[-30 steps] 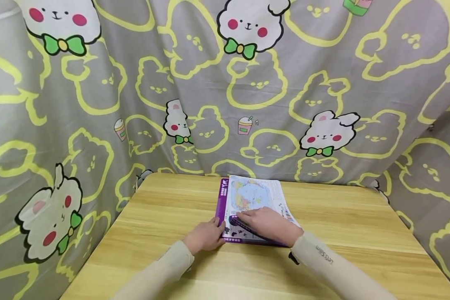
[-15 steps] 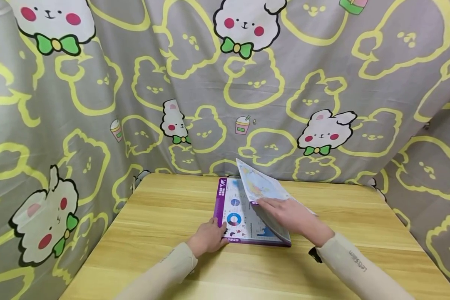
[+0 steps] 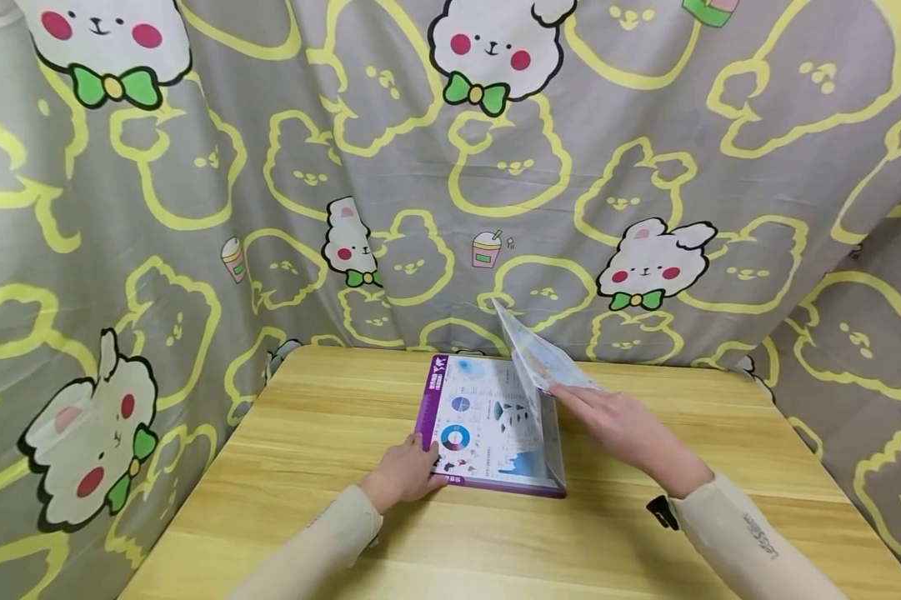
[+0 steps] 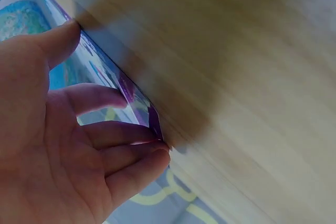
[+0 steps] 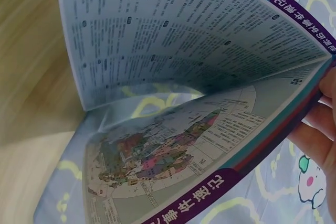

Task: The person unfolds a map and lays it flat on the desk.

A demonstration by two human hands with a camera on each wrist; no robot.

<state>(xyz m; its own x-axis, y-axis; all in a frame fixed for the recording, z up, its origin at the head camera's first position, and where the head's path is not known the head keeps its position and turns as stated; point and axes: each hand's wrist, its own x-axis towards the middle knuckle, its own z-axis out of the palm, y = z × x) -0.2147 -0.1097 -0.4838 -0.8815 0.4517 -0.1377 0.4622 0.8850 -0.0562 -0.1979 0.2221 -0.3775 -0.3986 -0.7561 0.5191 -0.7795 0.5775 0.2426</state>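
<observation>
Map booklet (image 3: 488, 429) lying mid-table, top leaves lifted up

Left hand (image 3: 405, 472) pressing relaxed fingers on the near left corner, likely to stop sliding; right hand (image 3: 623, 425) pinching the raised pages (image 3: 536, 358) at their edge, holding them upright over the chart page. Pale wooden table (image 3: 330, 467) underneath, grey bunny-print curtain (image 3: 195, 192) draped all round
</observation>
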